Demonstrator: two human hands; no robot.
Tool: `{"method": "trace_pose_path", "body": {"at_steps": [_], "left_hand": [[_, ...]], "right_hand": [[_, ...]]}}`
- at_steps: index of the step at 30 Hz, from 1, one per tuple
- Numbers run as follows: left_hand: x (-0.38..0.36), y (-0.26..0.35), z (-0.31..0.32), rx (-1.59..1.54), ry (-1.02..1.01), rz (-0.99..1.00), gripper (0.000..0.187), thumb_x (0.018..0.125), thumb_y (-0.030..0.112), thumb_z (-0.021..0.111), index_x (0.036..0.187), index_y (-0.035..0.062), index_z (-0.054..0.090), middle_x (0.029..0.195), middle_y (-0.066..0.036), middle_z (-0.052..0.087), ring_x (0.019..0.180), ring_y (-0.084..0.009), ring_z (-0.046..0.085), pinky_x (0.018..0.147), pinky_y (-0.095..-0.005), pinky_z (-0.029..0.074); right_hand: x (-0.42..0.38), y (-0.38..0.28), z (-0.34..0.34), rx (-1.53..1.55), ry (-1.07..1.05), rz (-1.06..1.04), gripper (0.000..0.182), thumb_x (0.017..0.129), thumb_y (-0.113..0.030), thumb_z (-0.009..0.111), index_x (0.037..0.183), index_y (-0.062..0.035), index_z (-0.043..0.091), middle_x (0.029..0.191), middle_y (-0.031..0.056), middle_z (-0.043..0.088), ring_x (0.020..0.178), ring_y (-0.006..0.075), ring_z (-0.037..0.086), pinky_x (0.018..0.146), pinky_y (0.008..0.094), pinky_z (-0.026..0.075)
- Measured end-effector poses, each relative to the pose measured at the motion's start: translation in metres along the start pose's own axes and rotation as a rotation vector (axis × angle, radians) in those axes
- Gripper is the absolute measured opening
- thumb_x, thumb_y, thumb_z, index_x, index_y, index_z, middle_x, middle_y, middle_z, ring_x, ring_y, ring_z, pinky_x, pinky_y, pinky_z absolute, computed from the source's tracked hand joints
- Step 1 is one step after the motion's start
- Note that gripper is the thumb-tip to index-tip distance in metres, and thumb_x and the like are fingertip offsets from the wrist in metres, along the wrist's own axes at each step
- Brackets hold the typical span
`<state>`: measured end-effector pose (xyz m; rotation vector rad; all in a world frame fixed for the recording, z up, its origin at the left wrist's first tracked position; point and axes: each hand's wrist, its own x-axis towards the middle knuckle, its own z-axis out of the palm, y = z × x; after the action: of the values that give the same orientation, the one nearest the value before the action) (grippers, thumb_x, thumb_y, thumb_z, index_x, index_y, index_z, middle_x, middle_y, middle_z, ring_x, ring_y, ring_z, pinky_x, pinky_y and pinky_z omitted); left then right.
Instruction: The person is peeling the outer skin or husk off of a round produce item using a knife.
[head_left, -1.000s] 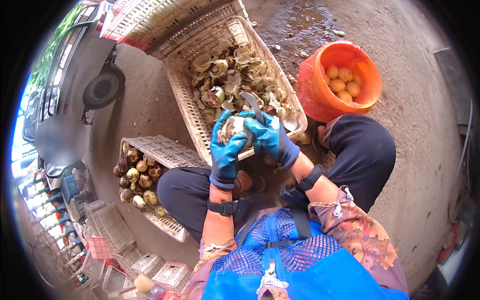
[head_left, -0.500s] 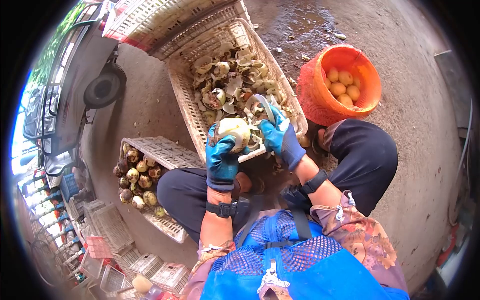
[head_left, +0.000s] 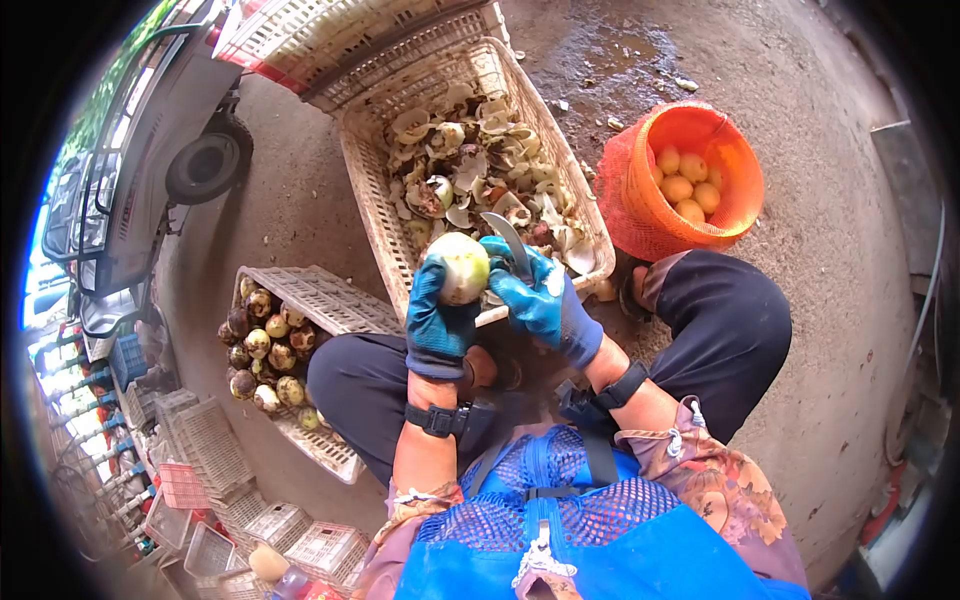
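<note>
My left hand, in a blue glove, is wrapped round a pale, mostly peeled round fruit or vegetable. Close at its right, my gloved right hand grips a knife with a curved blade, which points up and left. Both hands are over the near end of a crate holding peelings. The knife's handle is mostly hidden by my fingers.
Unpeeled dark-blotched pieces lie in a tilted crate at the left. An orange bucket at the right holds yellow-orange round pieces. Stacked crates stand lower left; a vehicle is upper left.
The held piece has turned, showing a paler peeled side. My right hand and knife have moved left, nearer to it. The large peel beside the blade is no longer there.
</note>
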<state>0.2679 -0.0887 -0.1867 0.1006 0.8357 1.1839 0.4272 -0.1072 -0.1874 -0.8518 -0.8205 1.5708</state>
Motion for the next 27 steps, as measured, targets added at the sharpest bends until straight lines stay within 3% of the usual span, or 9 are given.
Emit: {"method": "trace_pose_path", "body": {"at_steps": [3,6,11,15,19,20,23,24,27], "left_hand": [[0.001,0.002,-0.004,0.032,-0.010,0.025,0.044,0.089,0.026,0.066,0.129,0.0097,0.056,0.120,-0.011,0.062,0.107,-0.0272,0.063,0.086,-0.0409,0.055],[-0.003,0.002,0.002,0.142,-0.110,0.115,0.047,0.089,0.020,0.065,0.133,0.0078,0.053,0.123,-0.011,0.061,0.108,-0.0269,0.063,0.090,-0.0382,0.054],[-0.010,-0.010,0.018,0.582,-0.248,0.414,0.053,0.086,-0.002,0.057,0.138,0.0034,0.047,0.129,-0.011,0.058,0.111,-0.0220,0.061,0.091,-0.0291,0.052],[-0.019,-0.002,0.031,0.587,-0.317,0.359,0.068,0.074,-0.014,0.047,0.140,-0.0002,0.044,0.134,-0.014,0.055,0.120,-0.0221,0.056,0.095,-0.0291,0.050],[-0.018,-0.008,0.033,0.028,-0.300,0.166,0.051,0.091,0.003,0.054,0.141,-0.0014,0.043,0.140,-0.014,0.050,0.129,-0.0256,0.049,0.106,-0.0368,0.043],[-0.012,-0.017,0.012,0.587,-0.330,0.412,0.048,0.097,0.017,0.052,0.141,-0.0003,0.043,0.139,-0.015,0.051,0.127,-0.0288,0.050,0.106,-0.0408,0.044],[-0.014,-0.005,0.017,-0.169,-0.291,-0.261,0.049,0.099,0.025,0.053,0.140,0.0019,0.044,0.136,-0.015,0.053,0.123,-0.0300,0.053,0.103,-0.0434,0.046],[-0.015,-0.005,0.016,-0.093,-0.152,-0.282,0.046,0.098,0.025,0.054,0.138,0.0035,0.047,0.132,-0.014,0.056,0.120,-0.0291,0.055,0.099,-0.0449,0.048],[-0.018,-0.005,0.017,-0.109,-0.259,-0.304,0.045,0.096,0.023,0.058,0.137,0.0044,0.049,0.130,-0.013,0.057,0.118,-0.0278,0.056,0.099,-0.0454,0.049]], "right_hand": [[-0.006,-0.006,0.003,-0.196,0.019,0.032,0.049,0.091,-0.012,0.061,0.137,-0.0005,0.050,0.126,0.0063,0.059,0.100,0.0101,0.058,0.086,0.0265,0.049],[-0.007,-0.027,0.019,0.009,0.079,0.016,0.057,0.089,-0.008,0.059,0.143,-0.0027,0.044,0.129,0.0079,0.058,0.115,0.0148,0.055,0.101,0.0301,0.043],[0.001,-0.025,0.008,0.132,0.016,0.063,0.061,0.084,-0.006,0.059,0.142,0.0004,0.042,0.127,0.0078,0.057,0.112,0.0143,0.054,0.099,0.0291,0.044],[0.000,-0.023,-0.009,0.113,0.030,0.159,0.055,0.079,-0.004,0.058,0.133,0.0011,0.048,0.118,0.0080,0.058,0.103,0.0148,0.057,0.089,0.0280,0.048],[-0.002,-0.024,-0.022,-0.127,-0.072,0.121,0.055,0.081,-0.006,0.059,0.134,0.0001,0.048,0.117,0.0087,0.061,0.097,0.0160,0.061,0.084,0.0295,0.051],[-0.002,-0.023,-0.019,-0.059,-0.089,0.085,0.054,0.082,-0.007,0.059,0.134,-0.0004,0.048,0.115,0.0082,0.062,0.093,0.0151,0.061,0.080,0.0284,0.052],[0.001,-0.023,-0.012,0.132,-0.111,0.030,0.053,0.083,-0.007,0.058,0.135,-0.0004,0.048,0.115,0.0082,0.062,0.092,0.0148,0.062,0.080,0.0276,0.051],[0.002,-0.022,-0.012,0.186,-0.099,0.050,0.055,0.081,-0.005,0.058,0.135,0.0006,0.048,0.119,0.0093,0.062,0.100,0.0163,0.061,0.088,0.0291,0.050],[0.007,-0.014,-0.014,0.035,-0.069,0.019,0.055,0.079,0.002,0.055,0.134,0.0007,0.051,0.121,0.0115,0.063,0.109,0.0180,0.061,0.096,0.0309,0.048]]}}
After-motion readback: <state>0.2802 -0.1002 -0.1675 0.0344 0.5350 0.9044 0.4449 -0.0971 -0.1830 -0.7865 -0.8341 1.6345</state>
